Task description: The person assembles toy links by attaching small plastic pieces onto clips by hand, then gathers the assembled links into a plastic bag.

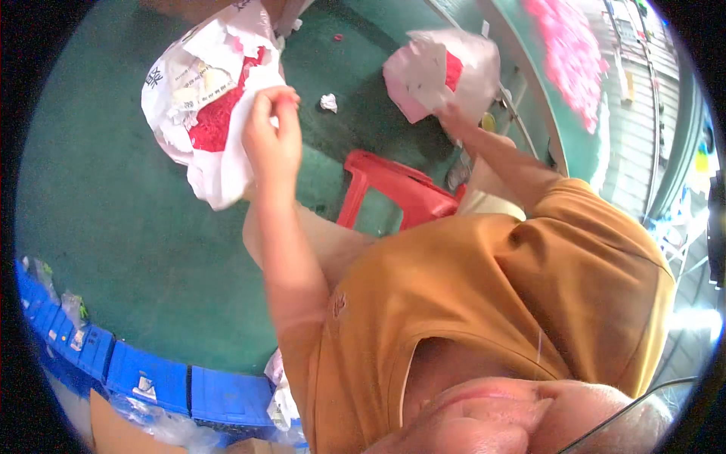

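A torn white bag (221,170) with dark print stands at the upper left, and bright red shredded-looking material (212,125) shows through its opening. My left hand (274,140) is at the bag's right edge, fingers curled and closed on the white sheet; the fingertips are partly hidden. Farther right, my right arm reaches out to a white and pinkish wrapper (423,76) with a red patch on it. That wrapper is smeared by motion. My right hand (452,121) grips its lower edge, the fingers partly covered by it.
A red plastic stool (401,185) stands between my arms on the green floor (136,219). Crumpled white paper (328,103) lies near the bag. Blue crates (147,374) line the lower left. A pink fluffy heap (567,57) lies beyond a metal frame (522,53) at the upper right.
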Available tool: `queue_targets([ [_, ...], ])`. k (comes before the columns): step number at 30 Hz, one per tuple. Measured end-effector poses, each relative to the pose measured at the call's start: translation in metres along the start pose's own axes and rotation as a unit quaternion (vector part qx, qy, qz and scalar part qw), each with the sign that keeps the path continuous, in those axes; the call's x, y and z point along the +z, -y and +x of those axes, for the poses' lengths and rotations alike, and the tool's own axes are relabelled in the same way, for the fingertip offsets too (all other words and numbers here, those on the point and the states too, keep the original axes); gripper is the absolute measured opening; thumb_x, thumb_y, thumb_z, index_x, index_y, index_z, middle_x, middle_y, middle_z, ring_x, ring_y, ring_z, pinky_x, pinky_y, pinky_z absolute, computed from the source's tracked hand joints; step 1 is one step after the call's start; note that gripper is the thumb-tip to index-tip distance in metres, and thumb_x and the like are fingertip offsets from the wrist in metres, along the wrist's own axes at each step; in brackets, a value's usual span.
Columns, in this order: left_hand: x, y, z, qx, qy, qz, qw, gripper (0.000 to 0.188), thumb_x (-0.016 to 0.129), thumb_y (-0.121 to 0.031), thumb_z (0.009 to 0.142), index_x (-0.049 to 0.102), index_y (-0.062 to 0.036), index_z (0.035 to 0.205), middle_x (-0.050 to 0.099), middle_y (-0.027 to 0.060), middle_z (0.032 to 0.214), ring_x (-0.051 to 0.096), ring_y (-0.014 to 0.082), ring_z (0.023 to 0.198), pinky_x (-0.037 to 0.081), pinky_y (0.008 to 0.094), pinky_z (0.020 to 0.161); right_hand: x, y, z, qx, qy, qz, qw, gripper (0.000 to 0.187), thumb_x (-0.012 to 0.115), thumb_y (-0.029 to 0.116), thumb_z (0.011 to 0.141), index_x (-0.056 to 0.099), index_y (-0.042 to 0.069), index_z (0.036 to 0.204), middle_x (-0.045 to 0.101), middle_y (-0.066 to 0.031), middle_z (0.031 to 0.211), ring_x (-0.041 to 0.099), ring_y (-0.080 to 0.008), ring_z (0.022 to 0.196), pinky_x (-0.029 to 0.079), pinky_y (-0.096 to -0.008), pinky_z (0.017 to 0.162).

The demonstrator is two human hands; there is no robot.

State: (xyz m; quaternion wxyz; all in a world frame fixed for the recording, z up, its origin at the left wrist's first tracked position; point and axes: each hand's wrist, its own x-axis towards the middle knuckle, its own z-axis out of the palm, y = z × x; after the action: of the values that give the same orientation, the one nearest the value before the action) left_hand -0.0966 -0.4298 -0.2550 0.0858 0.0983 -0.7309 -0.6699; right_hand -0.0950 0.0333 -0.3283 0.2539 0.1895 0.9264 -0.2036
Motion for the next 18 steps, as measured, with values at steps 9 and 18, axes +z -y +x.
queue_targets([
  [9, 0.053, -0.004, -0.058, 0.121, -0.036, 0.101, 0.987, 0.010, 0.062, -0.007, 0.099, 0.071, -0.0050, 0.104, 0.076, 0.0102, 0.099, 0.073, 0.0261, 0.093, 0.057, 0.0371, 0.084, -0.095, -0.012, -0.232, -0.209, 0.100, -0.326, 0.917, 0.027, 0.062, 0.023, 0.096, 0.071, 0.013, 0.119, 0.076, -0.0186, 0.095, 0.075, -0.0409, 0.094, 0.059, -0.0515, 0.085],
  [18, 0.187, -0.078, -0.242, -0.007, 0.457, 0.104, 0.884, 0.013, 0.057, -0.007, 0.098, 0.069, -0.0022, 0.102, 0.073, 0.0055, 0.092, 0.065, 0.0139, 0.085, 0.053, 0.0315, 0.078, -0.109, -0.049, -0.262, -0.383, 0.080, -0.318, 0.863, 0.020, 0.061, 0.018, 0.092, 0.078, 0.016, 0.103, 0.076, -0.0115, 0.088, 0.077, -0.0326, 0.087, 0.059, -0.0479, 0.075],
])
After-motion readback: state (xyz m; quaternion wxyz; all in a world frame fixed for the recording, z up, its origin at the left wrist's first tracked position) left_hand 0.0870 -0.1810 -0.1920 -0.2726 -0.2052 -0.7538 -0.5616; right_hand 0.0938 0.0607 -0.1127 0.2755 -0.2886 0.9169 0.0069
